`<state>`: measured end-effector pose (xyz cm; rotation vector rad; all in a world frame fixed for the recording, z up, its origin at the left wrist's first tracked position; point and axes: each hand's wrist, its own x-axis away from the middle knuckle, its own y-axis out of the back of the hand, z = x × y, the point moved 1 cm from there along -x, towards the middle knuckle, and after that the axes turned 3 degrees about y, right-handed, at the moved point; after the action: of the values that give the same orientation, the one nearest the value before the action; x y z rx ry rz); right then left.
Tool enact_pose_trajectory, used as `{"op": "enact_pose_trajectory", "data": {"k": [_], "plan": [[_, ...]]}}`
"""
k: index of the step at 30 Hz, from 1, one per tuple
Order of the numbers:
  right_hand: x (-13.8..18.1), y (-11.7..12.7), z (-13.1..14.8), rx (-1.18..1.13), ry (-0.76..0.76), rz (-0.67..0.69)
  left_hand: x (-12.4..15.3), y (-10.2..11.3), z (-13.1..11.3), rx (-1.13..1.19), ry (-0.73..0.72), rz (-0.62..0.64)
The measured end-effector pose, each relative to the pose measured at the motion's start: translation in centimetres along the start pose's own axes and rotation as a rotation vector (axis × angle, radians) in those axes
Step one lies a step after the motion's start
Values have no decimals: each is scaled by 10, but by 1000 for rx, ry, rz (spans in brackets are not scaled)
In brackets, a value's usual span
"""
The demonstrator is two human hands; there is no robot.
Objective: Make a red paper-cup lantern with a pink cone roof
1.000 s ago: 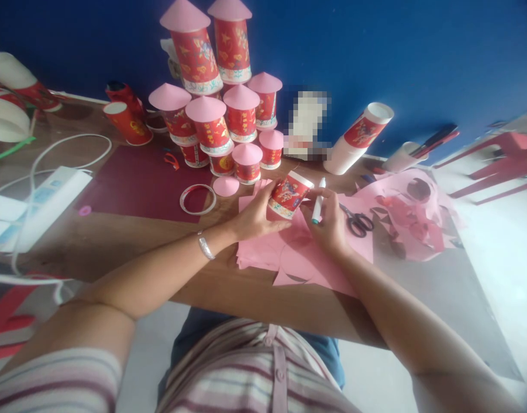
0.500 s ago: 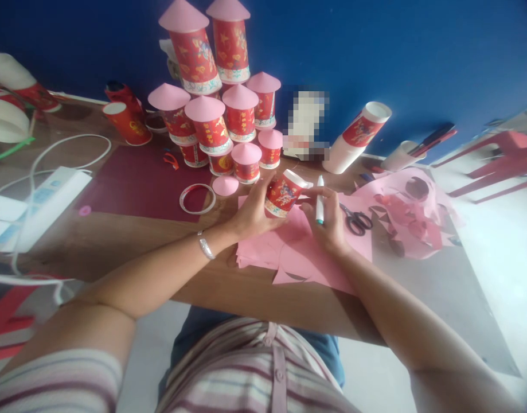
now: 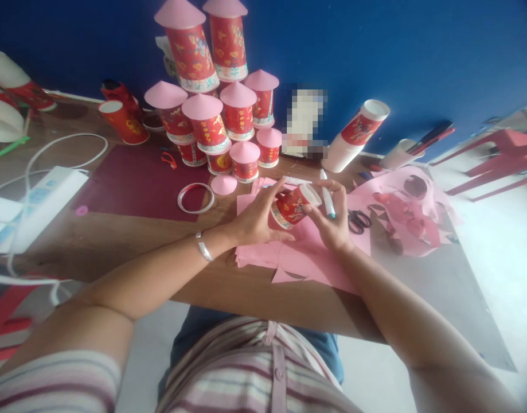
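My left hand (image 3: 257, 217) grips a small red paper cup (image 3: 294, 205), tilted on its side just above a stack of pink paper sheets (image 3: 308, 261). My right hand (image 3: 332, 221) holds a white marker with a green end (image 3: 327, 195) and its fingers also touch the cup's rim side. Both hands hover over the pink paper near the wooden table's front edge. A silver bracelet circles my left wrist.
A pile of red cups with pink cone lids (image 3: 218, 109) stands behind the hands. Black scissors (image 3: 360, 221) and pink paper scraps (image 3: 412, 209) lie to the right. A tape ring (image 3: 196, 198), a loose pink cone (image 3: 224, 184), a white power strip (image 3: 39, 203) and a leaning cup stack (image 3: 355, 137) surround them.
The cup has dropped lower and tipped further towards my right hand. My right hand has swung the marker from upright to slanted and moved in against the cup.
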<state>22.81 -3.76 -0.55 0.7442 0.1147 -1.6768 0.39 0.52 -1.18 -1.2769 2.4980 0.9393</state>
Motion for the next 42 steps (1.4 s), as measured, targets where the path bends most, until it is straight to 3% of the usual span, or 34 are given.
{"op": "enact_pose_trajectory", "data": {"k": [2,6,12,16,20,23,25,30,35,38,42], "plan": [[-1,1,-1,-41,-26,11,-1,5,-3,115,70,-38],[-3,1,-3,-121,-24,35,-5,16,-10,182,205,-279],[-3,3,1,-136,-35,156,-9,22,-13,55,196,-374],[-4,5,5,-156,-30,198,-10,19,-6,215,246,-313],[-6,7,14,-73,21,236,-10,14,0,454,296,-98],[-7,8,21,10,79,231,-8,11,-3,516,278,61],[-8,6,23,20,114,226,-7,9,-6,514,252,101],[-7,2,26,2,171,220,-7,5,-10,411,195,75],[-3,-2,24,-98,141,202,-8,9,-11,314,155,-33],[-1,-4,19,-156,105,137,-8,13,-12,259,161,-64],[2,-6,17,-70,73,46,-8,15,-11,234,207,-104]]}}
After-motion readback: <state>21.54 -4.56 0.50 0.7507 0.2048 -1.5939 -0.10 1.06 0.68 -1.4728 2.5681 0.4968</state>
